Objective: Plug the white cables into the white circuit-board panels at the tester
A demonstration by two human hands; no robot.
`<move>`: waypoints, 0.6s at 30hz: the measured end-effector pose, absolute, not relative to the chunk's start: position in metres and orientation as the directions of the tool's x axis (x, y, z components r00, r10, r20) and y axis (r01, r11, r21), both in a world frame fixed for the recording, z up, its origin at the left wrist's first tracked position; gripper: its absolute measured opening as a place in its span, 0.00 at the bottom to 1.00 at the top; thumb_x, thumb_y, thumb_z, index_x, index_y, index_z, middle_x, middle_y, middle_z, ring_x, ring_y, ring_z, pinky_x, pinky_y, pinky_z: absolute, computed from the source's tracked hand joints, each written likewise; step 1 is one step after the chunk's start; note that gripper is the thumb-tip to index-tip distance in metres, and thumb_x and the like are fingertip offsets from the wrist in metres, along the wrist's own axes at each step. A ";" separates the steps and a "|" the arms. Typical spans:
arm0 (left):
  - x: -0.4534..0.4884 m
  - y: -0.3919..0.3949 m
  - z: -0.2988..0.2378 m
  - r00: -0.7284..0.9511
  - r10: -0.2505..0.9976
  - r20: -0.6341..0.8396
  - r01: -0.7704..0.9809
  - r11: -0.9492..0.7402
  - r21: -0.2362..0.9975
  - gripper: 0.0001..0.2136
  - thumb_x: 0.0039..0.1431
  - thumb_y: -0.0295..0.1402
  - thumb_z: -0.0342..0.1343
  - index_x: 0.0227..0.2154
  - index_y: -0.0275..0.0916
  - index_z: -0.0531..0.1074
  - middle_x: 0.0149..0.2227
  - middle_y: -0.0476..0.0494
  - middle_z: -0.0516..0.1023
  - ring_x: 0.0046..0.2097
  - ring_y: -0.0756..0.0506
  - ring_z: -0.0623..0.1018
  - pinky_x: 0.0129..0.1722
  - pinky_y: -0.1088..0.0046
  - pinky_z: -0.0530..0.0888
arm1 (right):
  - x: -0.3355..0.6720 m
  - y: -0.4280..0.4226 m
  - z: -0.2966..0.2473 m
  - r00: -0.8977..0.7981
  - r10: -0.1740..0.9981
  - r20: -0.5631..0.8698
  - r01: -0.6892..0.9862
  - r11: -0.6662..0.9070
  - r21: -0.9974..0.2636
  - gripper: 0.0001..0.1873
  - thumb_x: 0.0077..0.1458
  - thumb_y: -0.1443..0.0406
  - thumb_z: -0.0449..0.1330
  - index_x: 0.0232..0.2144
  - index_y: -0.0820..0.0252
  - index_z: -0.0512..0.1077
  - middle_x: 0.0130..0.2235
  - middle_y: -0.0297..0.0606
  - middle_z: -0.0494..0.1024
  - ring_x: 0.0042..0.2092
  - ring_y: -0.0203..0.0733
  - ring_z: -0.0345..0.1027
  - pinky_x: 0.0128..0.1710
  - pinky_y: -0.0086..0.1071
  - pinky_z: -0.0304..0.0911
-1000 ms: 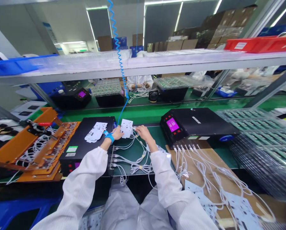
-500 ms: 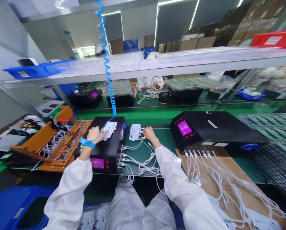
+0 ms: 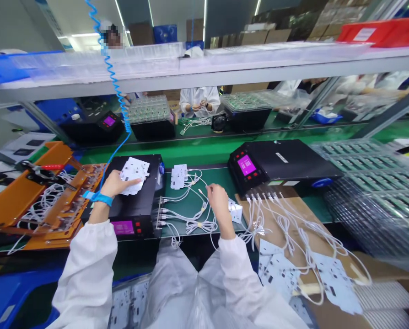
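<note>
My left hand (image 3: pixel 117 183) rests on the black tester box (image 3: pixel 132 201) and pinches a white circuit panel (image 3: pixel 134 169) lying on its top. A blue wrist strap (image 3: pixel 97 197) with a coiled blue cord (image 3: pixel 113 82) runs up from that wrist. My right hand (image 3: pixel 217 197) is over the green mat, fingers closed on a thin white cable (image 3: pixel 201 192). Another white panel (image 3: pixel 179 176) lies on the mat with cables plugged into it. A bundle of white cables (image 3: pixel 194 224) runs from the box's side.
A second black tester with a pink screen (image 3: pixel 280 167) stands to the right, cables trailing over cardboard (image 3: pixel 293 228). An orange fixture (image 3: pixel 50 201) sits left. Clear trays of boards (image 3: pixel 372 183) are stacked far right. A person in white works across the green conveyor (image 3: pixel 199 98).
My left hand left the panel on the mat, moved left onto the black box and took hold of the panel there. My right hand pulled back from the mat panel toward me.
</note>
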State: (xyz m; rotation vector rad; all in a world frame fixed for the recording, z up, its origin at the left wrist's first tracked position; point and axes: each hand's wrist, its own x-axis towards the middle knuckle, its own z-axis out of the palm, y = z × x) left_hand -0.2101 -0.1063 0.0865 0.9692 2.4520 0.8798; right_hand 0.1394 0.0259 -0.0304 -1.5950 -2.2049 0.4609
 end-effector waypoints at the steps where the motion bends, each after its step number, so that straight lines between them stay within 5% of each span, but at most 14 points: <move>1: -0.207 -0.108 0.089 -0.699 0.708 -0.105 0.461 0.558 0.690 0.27 0.30 0.48 0.74 0.32 0.36 0.75 0.35 0.34 0.83 0.40 0.32 0.83 0.31 0.65 0.79 | 0.148 0.006 -0.034 -0.291 0.956 0.050 0.851 0.282 -0.443 0.16 0.71 0.59 0.51 0.42 0.58 0.78 0.38 0.46 0.80 0.40 0.48 0.75 0.38 0.35 0.60; 6: -0.172 -0.126 0.099 -0.741 0.669 -0.060 0.356 0.468 0.809 0.33 0.31 0.42 0.77 0.42 0.38 0.71 0.42 0.35 0.83 0.42 0.33 0.84 0.30 0.66 0.81 | 0.180 -0.073 -0.062 -0.266 0.954 -0.139 0.926 0.214 -0.310 0.13 0.69 0.61 0.54 0.38 0.58 0.77 0.36 0.48 0.80 0.39 0.50 0.77 0.35 0.35 0.61; 12: -0.112 -0.156 0.096 -0.618 0.766 -0.178 0.188 0.364 0.912 0.37 0.38 0.42 0.75 0.53 0.44 0.69 0.41 0.38 0.83 0.33 0.37 0.84 0.25 0.65 0.81 | 0.187 -0.089 -0.081 -0.162 0.986 -0.048 0.927 0.135 -0.349 0.14 0.71 0.58 0.51 0.47 0.56 0.74 0.49 0.46 0.76 0.38 0.43 0.77 0.32 0.31 0.61; 18: -0.078 -0.165 0.083 -0.515 0.815 -0.266 0.124 0.378 0.918 0.38 0.40 0.42 0.76 0.55 0.46 0.67 0.41 0.40 0.83 0.31 0.39 0.84 0.25 0.65 0.82 | 0.163 -0.056 -0.078 -0.144 0.988 -0.062 0.952 0.121 -0.281 0.13 0.69 0.60 0.55 0.47 0.62 0.73 0.46 0.49 0.77 0.48 0.50 0.75 0.35 0.32 0.64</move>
